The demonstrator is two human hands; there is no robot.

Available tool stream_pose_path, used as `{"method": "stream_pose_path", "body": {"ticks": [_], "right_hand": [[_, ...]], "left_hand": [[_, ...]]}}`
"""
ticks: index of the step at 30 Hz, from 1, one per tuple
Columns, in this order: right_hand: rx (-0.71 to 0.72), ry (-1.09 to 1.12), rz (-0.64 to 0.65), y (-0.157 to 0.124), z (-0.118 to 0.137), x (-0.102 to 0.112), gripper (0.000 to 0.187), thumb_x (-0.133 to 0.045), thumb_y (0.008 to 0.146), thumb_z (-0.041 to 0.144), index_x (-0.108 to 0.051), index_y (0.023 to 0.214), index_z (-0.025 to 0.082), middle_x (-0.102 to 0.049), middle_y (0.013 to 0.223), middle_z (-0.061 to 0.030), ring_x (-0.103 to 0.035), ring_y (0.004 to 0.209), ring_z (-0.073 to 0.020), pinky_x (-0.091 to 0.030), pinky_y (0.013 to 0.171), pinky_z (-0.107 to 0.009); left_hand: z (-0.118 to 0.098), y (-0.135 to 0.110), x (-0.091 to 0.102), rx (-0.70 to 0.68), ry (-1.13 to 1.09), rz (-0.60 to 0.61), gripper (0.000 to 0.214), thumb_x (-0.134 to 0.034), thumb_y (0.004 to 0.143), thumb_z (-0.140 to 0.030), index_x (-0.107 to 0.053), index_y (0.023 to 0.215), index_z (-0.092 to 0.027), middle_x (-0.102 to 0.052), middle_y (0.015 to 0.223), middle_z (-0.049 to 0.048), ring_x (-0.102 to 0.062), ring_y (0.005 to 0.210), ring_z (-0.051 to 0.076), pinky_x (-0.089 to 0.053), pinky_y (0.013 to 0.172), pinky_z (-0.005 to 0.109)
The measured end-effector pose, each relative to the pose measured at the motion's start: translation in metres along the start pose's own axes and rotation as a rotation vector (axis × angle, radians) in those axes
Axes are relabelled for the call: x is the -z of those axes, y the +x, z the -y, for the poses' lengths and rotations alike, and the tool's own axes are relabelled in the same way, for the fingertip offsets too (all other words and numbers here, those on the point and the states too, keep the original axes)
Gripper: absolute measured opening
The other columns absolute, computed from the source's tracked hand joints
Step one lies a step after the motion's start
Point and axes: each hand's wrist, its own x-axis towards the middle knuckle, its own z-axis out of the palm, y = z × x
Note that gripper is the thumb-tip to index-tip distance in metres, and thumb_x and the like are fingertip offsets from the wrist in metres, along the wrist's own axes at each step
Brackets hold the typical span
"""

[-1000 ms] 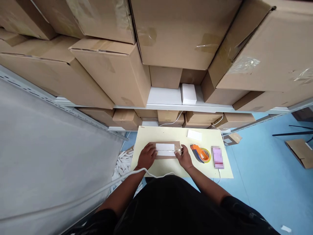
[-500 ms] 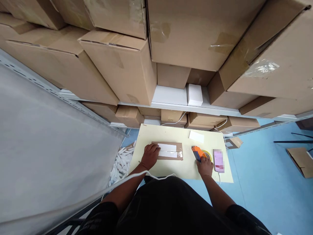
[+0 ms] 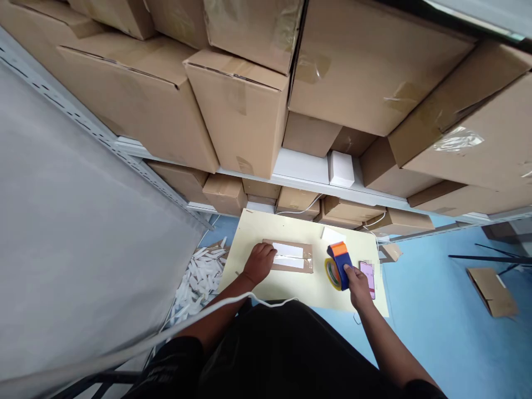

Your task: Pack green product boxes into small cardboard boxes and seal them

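A flat cardboard box (image 3: 308, 268) lies on the pale yellow table (image 3: 233, 260), with two white strips on its top and clear tape along the middle and over its right end. My left hand (image 3: 260, 261) holds the box at its left end, fingers curled together over the edge. To the right, my right hand (image 3: 358, 281) is closed on a blue and orange tape dispenser (image 3: 341, 265), which is tilted up with its yellow-edged tape roll facing left. The dispenser is apart from the box.
A phone (image 3: 366, 271) lies beside my right hand, partly covered by it. Behind the dispenser is a white card or small box (image 3: 332, 234). Shelves with cardboard boxes (image 3: 239, 111) rise beyond the table. White scraps (image 3: 199, 280) are heaped at left; a white cable (image 3: 208, 307) crosses in front.
My right hand has lifted the tape dispenser off the table and turned it, so its blue side and roll now show. My left hand stays on the box. The view has shifted slightly.
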Motion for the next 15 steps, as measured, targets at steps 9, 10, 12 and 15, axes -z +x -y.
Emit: {"method": "stream_pose_path", "body": {"ticks": [9, 10, 12, 15], "right_hand": [[0.140, -0.188, 0.529, 0.002, 0.079, -0.087, 0.051, -0.076, 0.071, 0.068, -0.066, 0.066, 0.018, -0.057, 0.056, 0.0016, -0.048, 0.054, -0.0137, -0.035, 0.052, -0.026], [0.159, -0.225, 0.543, 0.003, 0.081, -0.092, 0.050, -0.076, 0.071, 0.068, -0.065, 0.065, 0.019, -0.056, 0.055, 0.0022, -0.047, 0.054, -0.0133, -0.034, 0.052, -0.025], [0.183, -0.276, 0.554, 0.004, 0.083, -0.097, 0.050, -0.075, 0.071, 0.067, -0.064, 0.063, 0.019, -0.054, 0.054, 0.0030, -0.046, 0.053, -0.0129, -0.034, 0.051, -0.025], [0.207, -0.306, 0.560, 0.004, 0.084, -0.100, 0.050, -0.074, 0.073, 0.067, -0.062, 0.062, 0.020, -0.053, 0.053, 0.0036, -0.046, 0.053, -0.0128, -0.033, 0.051, -0.025]], "left_hand": [[-0.009, 0.021, 0.034, 0.221, -0.424, 0.039, 0.031, -0.048, 0.099, -0.030, -0.078, 0.099, -0.022, -0.075, 0.104, 0.0098, -0.064, 0.106, 0.028, -0.049, 0.101, 0.044], [-0.010, 0.023, 0.038, 0.298, -0.542, 0.035, 0.035, -0.046, 0.101, -0.036, -0.078, 0.101, -0.023, -0.076, 0.106, 0.0089, -0.066, 0.106, 0.027, -0.050, 0.100, 0.042], [-0.012, 0.028, 0.042, 0.439, -0.763, 0.042, 0.041, -0.045, 0.101, -0.046, -0.078, 0.104, -0.022, -0.077, 0.108, 0.0077, -0.068, 0.105, 0.026, -0.051, 0.097, 0.040], [-0.018, 0.031, 0.039, 0.608, -1.011, 0.083, 0.038, -0.060, 0.091, -0.051, -0.078, 0.099, -0.019, -0.077, 0.101, 0.0066, -0.070, 0.092, 0.024, -0.054, 0.085, 0.036]]}}
